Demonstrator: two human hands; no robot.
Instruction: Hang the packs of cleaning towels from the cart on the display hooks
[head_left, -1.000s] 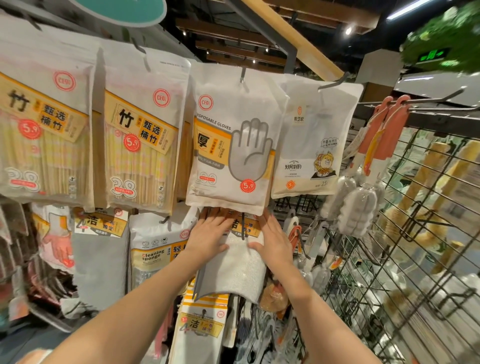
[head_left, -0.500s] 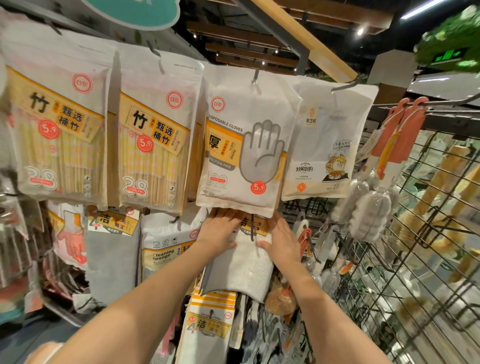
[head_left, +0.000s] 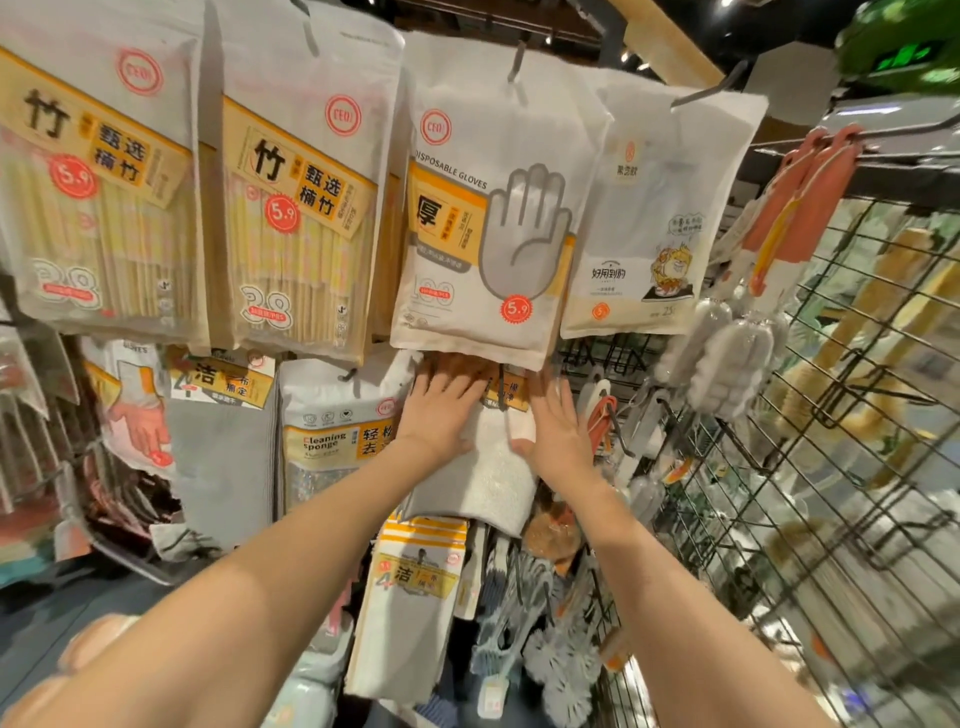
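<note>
My left hand (head_left: 441, 410) and right hand (head_left: 556, 426) were both pressed flat against the pack of cleaning towels (head_left: 483, 483), one on each upper corner, fingers stretched out and their tips lost behind the bottom edge of the disposable gloves pack (head_left: 483, 223) hanging above. Neither hand was closed around anything; they were open, palms against the pack, steadying it on the rack. Compared with half a second and a full second before, my hands had hardly shifted on the pack; what changed was mostly my head, which had come closer and tilted, so the rack filled more of my view. The dark display hook (head_left: 502, 387) crossed the pack's yellow header between my hands, so I judged the header was already threaded on it, though the hole itself was hidden. That told me this pack was nearly done: seat it straight, let go, and return for another. The cleaning sponge pack (head_left: 337, 441) hung just beside it on my left. The cart was out of sight.
</note>
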